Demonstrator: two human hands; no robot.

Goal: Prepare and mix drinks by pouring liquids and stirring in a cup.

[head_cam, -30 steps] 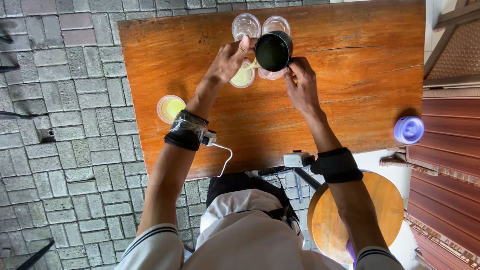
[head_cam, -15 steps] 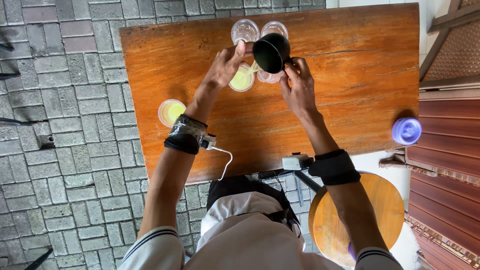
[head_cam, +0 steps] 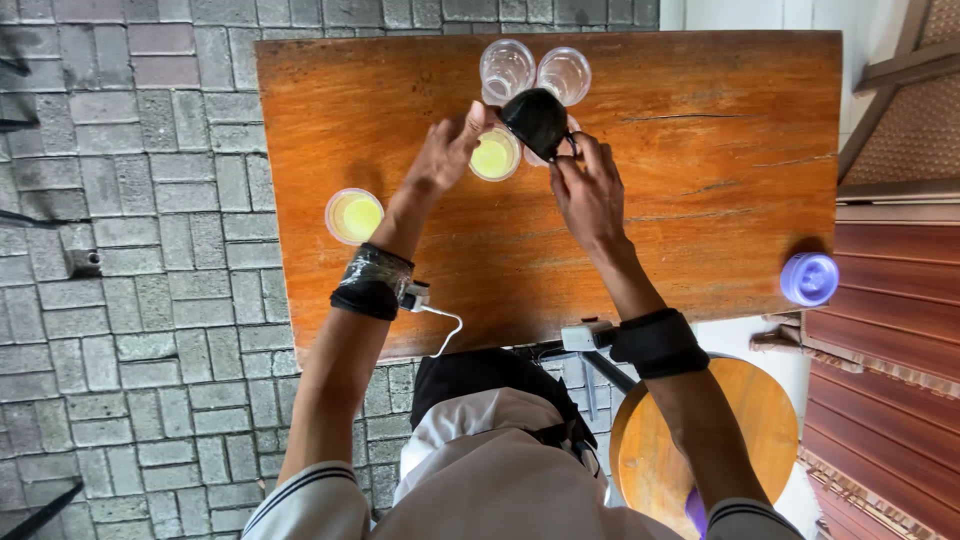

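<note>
My right hand (head_cam: 588,190) holds a black pitcher (head_cam: 537,120) by its handle, tilted over the plastic cups on the wooden table (head_cam: 690,180). With my left hand (head_cam: 445,152) I touch the rim of a cup of yellow-green drink (head_cam: 495,155) just below the pitcher. Two clear cups that look empty (head_cam: 507,68) (head_cam: 563,73) stand behind the pitcher at the table's far edge. Another cup is partly hidden under the pitcher. A second filled cup of yellow drink (head_cam: 354,215) stands apart to the left.
A purple lid or small container (head_cam: 809,278) rests at the table's right near corner. A round wooden stool (head_cam: 700,440) stands beside my right leg. Grey brick paving (head_cam: 130,300) lies to the left, wooden slats to the right.
The pitcher has tipped further and its opening no longer faces the camera. My left hand has stayed at the filled cup. The view has shifted slightly.
</note>
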